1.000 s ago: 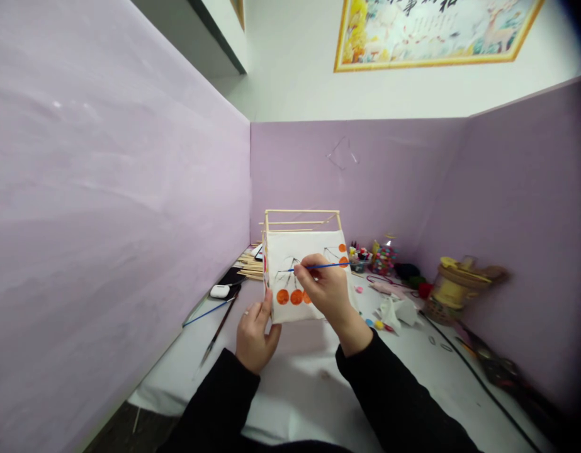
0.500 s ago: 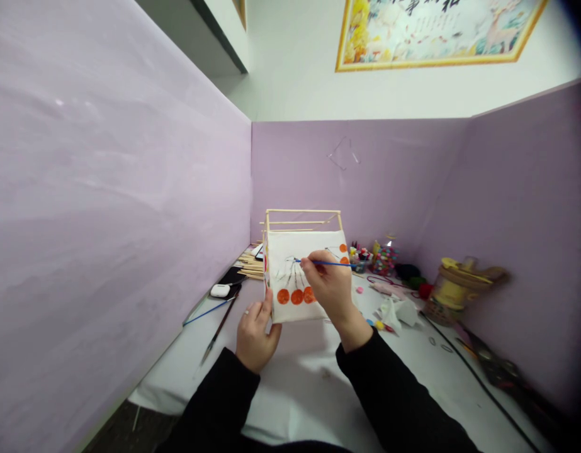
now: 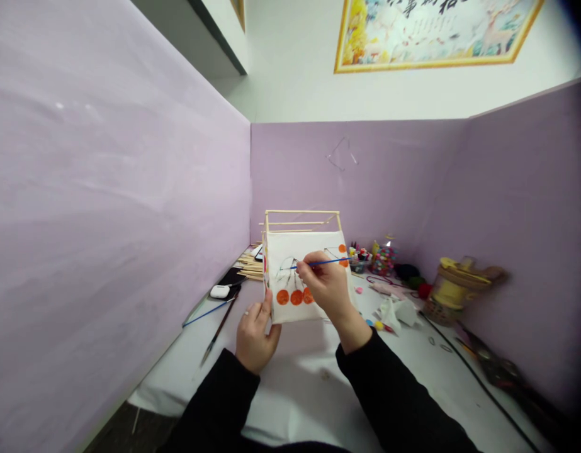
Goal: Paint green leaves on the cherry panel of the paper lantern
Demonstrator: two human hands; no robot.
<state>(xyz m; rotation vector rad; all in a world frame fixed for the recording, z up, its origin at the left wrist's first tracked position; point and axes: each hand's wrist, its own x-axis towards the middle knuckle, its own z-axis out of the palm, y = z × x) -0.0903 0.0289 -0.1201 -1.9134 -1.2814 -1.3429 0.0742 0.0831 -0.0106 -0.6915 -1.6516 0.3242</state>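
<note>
A box-shaped lantern (image 3: 290,248) of thin wooden sticks stands on the white table, its paper front painted with orange round fruits on dark stems. My left hand (image 3: 255,332) grips its lower left corner, fingers closed on the frame. My right hand (image 3: 326,290) pinches a thin blue paintbrush (image 3: 321,263) held nearly level, its tip touching the paper near the dark stems.
Two loose brushes (image 3: 218,319), a white earbud case (image 3: 219,290) and a bundle of wooden sticks (image 3: 249,267) lie at the left. Coloured beads (image 3: 383,258), crumpled white paper (image 3: 396,311) and a yellow jar (image 3: 451,289) sit at the right. Purple partition walls enclose the table.
My right hand has moved the brush tip back and forth over the stems, right and up, then left again. My left hand and the lantern have stayed still.
</note>
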